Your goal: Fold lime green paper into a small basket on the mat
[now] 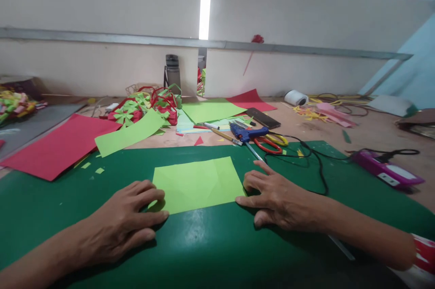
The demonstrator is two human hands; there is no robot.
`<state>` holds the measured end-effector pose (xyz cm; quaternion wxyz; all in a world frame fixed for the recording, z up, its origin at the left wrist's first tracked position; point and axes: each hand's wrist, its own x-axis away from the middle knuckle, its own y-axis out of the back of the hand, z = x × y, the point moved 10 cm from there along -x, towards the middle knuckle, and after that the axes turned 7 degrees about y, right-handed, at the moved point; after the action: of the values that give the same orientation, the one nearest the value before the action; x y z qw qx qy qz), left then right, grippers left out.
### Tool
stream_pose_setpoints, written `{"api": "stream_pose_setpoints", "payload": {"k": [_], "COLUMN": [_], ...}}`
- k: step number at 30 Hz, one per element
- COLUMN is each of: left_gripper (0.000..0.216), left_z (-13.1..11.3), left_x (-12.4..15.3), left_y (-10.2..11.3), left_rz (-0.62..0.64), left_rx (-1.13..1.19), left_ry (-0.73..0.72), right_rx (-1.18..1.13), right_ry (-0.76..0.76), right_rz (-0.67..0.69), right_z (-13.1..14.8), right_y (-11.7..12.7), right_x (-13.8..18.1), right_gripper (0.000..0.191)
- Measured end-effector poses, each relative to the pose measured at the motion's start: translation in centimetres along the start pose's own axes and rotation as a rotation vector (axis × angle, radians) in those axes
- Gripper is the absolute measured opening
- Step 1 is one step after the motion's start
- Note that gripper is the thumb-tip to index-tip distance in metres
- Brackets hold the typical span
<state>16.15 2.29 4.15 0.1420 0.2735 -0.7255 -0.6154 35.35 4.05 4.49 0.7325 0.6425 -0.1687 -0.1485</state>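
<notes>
**Light-green sheet (197,185) lay flat between left hand (127,216) and right hand (277,200)**

The sheet rested on a green mat (197,252), in the gap between the two hands; the left hand lay at its near left corner, fingers parted and loosely bent, clamped on nothing; the right hand lay at its right edge, index finger extended to the near corner, likewise loose and gripping nothing.

Judging by what showed, the work on this sheet looked early; it lay as one flat piece with faint creases, and no added part could be seen on it; any shaping or joining seemed not yet done. Beyond the left hand stood a cluster of cut-paper pieces (127,114) in green and red, which looked much further along; a red sheet (64,148) and a green strip (131,132) lay flat nearer that hand. Just beyond the right hand, a blue glue gun (249,134) and scissors (268,145) lay unheld.

The sheet's left and right edges were partly covered by fingers; the fingertips' pressure could not be judged. A clear strip (341,248) ran out from under the right forearm, its other end hidden; the right sleeve (423,252) was cut off by the picture's edge; the cluster's separate pieces overlapped too much to count.
</notes>
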Motion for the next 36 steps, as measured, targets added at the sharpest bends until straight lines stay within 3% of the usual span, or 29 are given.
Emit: {"api": "stream_pose_setpoints", "payload": {"k": [4,9,13,16,19,23,26,32,36], "left_gripper": [0.028,0.027,0.023,0.020,0.033,0.053,0.055,0.070,0.071], "left_z": [0.6,1.8,1.9,1.0,0.6,-0.3,0.2,2.8,4.6], "left_x": [1.4,3.9,5.0,3.4,-0.6,-6.4,-7.8,-5.6,-3.3], "left_y": [0.4,1.0,2.3,3.4,2.8,-2.5,-5.3,-5.0,-4.7], "left_rz": [-0.001,-0.157,-0.227,-0.270,-0.287,-0.093,0.053,0.176,0.111], "left_rx": [-0.009,-0.032,-0.091,-0.140,-0.161,-0.124,-0.125,-0.136,-0.206], "left_ry": [0.043,0.143,0.123,0.086,0.180,0.239,0.333,0.492,0.510], "right_rx": [0.012,0.047,0.054,0.035,-0.061,-0.193,-0.218,-0.175,-0.111], "right_ry": [-0.031,-0.071,-0.070,-0.073,-0.070,-0.157,-0.218,-0.318,-0.426], "right_rz": [-0.042,-0.082,-0.135,-0.298,-0.419,-0.226,-0.095,0.022,0.046], "right_z": [-0.6,-1.0,-0.7,0.0,1.0,0.7,-0.2,-2.5,-4.3], "right_y": [0.3,0.4,1.1,3.5,4.8,0.5,-2.8,-4.0,-3.4], "right_x": [1.2,2.5,2.9,1.8,-1.5,-7.2,-8.7,-6.5,-4.4], "right_gripper": [0.032,0.030,0.024,0.023,0.036,0.050,0.056,0.071,0.073]}}
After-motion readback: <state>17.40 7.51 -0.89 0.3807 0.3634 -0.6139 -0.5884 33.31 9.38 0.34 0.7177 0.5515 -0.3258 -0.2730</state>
